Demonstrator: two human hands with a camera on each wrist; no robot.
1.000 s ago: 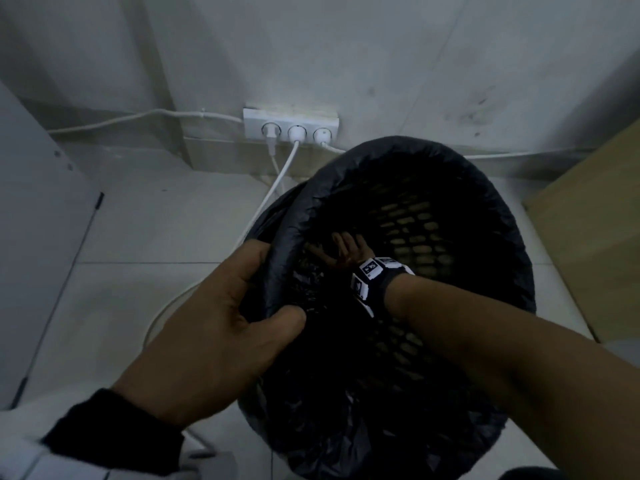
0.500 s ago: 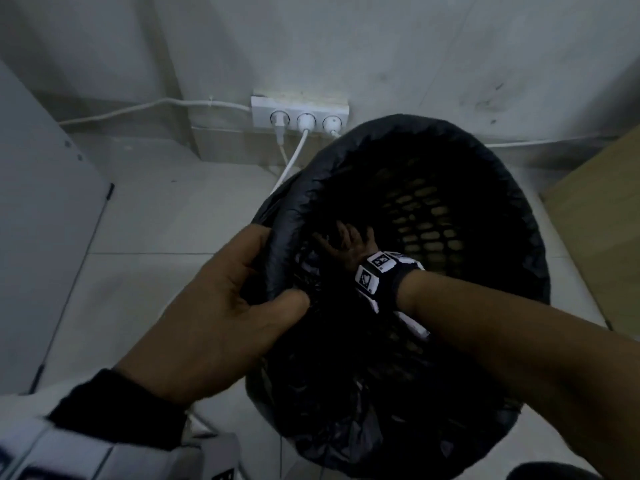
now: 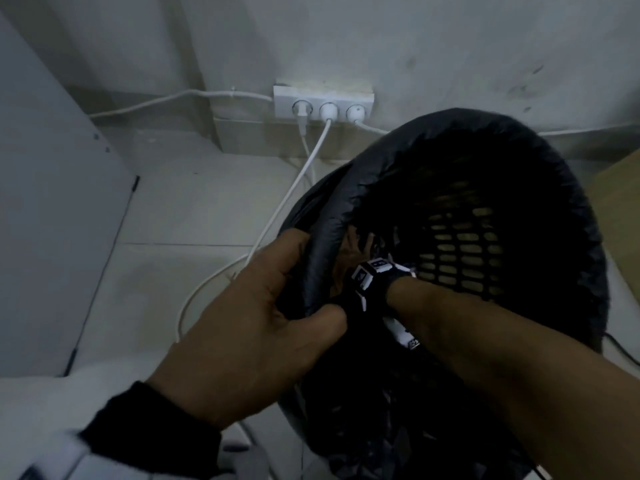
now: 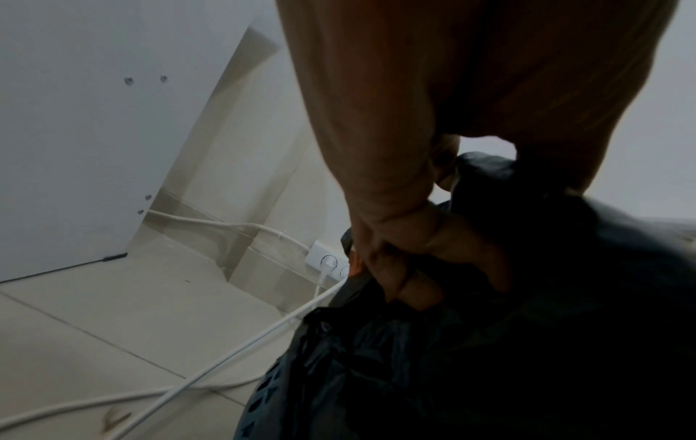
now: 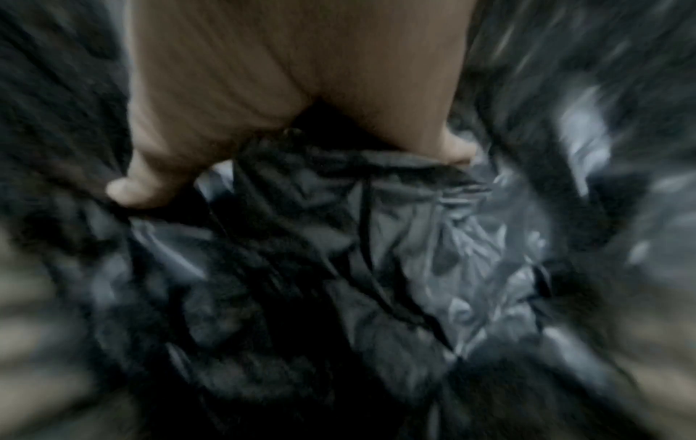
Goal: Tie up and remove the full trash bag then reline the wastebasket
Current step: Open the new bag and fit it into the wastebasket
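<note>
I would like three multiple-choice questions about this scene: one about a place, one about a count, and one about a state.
1. Where is the right hand?
A. Inside the basket
B. On the floor
C. On the socket strip

2. How many plugs sit in the socket strip?
A. One
B. Three
C. Five

3. What is the state of the black bag?
A. Tied shut beside the basket
B. Folded over the basket rim, with the left hand gripping it
C. Lying flat on the floor

Answers:
1. A, the head view shows the wrist band and fingers below the rim.
2. B, three round plugs fill the strip.
3. B, the bag wraps the rim and the left thumb and fingers pinch it there.
</note>
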